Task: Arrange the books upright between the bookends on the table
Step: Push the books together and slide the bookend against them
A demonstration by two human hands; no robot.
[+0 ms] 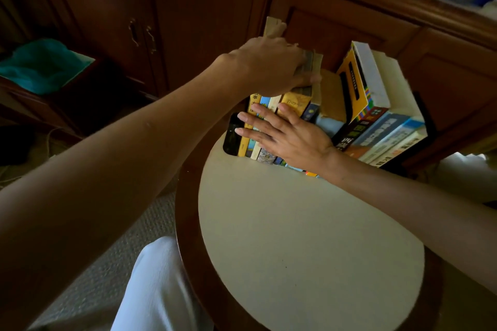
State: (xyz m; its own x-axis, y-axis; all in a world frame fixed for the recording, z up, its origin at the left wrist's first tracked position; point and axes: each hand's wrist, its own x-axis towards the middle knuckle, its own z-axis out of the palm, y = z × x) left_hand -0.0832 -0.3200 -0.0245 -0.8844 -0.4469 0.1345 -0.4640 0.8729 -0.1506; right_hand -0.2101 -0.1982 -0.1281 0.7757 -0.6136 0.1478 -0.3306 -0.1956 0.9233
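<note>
What I can't make out around the row of books

My left hand (pixel 269 64) covers the tops of the books (pixel 271 129) nearest the black bookend (pixel 231 134), so I can't tell how its fingers grip there; my right hand (pixel 287 134) lies over their spines and hides most of the titles. Behind the books, a tan cardboard piece (pixel 274 26) is partly hidden by my left hand and blurred. Right of the books, the far bookend (pixel 425 113) shows only as a dark sliver. The spine lettering on the leaning books (pixel 382 131) is too small for me to read. Below the books, the surface (pixel 309 236) is cut off by the bottom edge.
</note>
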